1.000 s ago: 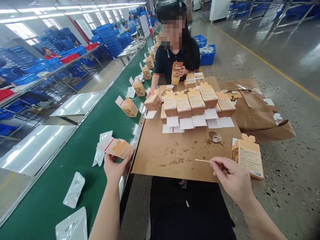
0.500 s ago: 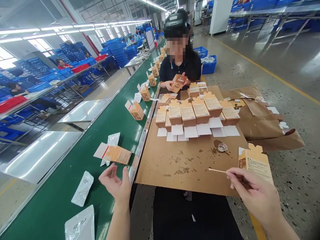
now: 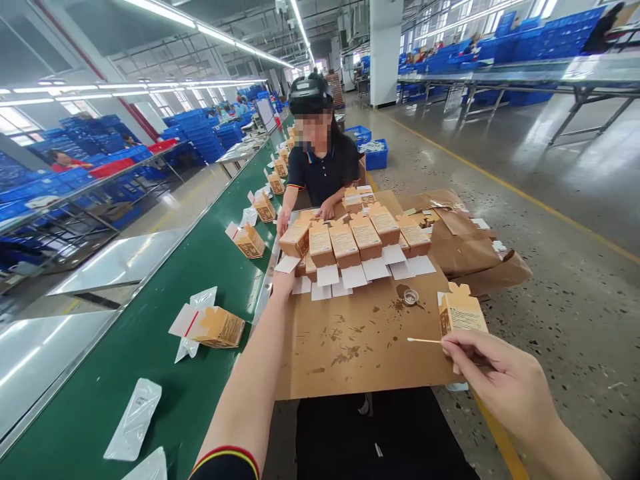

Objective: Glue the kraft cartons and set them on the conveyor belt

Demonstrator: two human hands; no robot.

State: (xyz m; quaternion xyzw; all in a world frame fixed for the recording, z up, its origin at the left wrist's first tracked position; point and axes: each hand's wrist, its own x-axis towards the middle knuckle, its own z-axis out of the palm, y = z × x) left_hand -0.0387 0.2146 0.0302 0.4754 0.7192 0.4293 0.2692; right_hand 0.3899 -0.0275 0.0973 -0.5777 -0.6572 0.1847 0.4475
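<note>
My left hand (image 3: 284,283) reaches to the left end of the pile, at a small orange-and-brown carton (image 3: 295,241) with a white flap hanging down. Its fingers are mostly hidden behind the flap, but the carton is tilted and turned away from its neighbours, so the hand appears to grip it. Between thumb and fingers, my right hand (image 3: 495,373) pinches a cotton swab (image 3: 423,341), whose white tip points left. Just behind that hand stands another carton (image 3: 463,313). A small clear cup (image 3: 411,297) sits on the wet-spotted cardboard (image 3: 350,373).
Several similar cartons (image 3: 345,243) are piled on the cardboard. To the left runs a green conveyor (image 3: 200,253) carrying cartons and silvery pouches (image 3: 134,419). Across the pile is a co-worker (image 3: 325,167) in a headset, one hand near the conveyor edge. Brown wrapping paper (image 3: 450,247) lies at right.
My left hand has moved from above the conveyor to the pile's left end, where the carton has shifted and turned. The co-worker no longer holds up a carton. My right hand keeps the swab.
</note>
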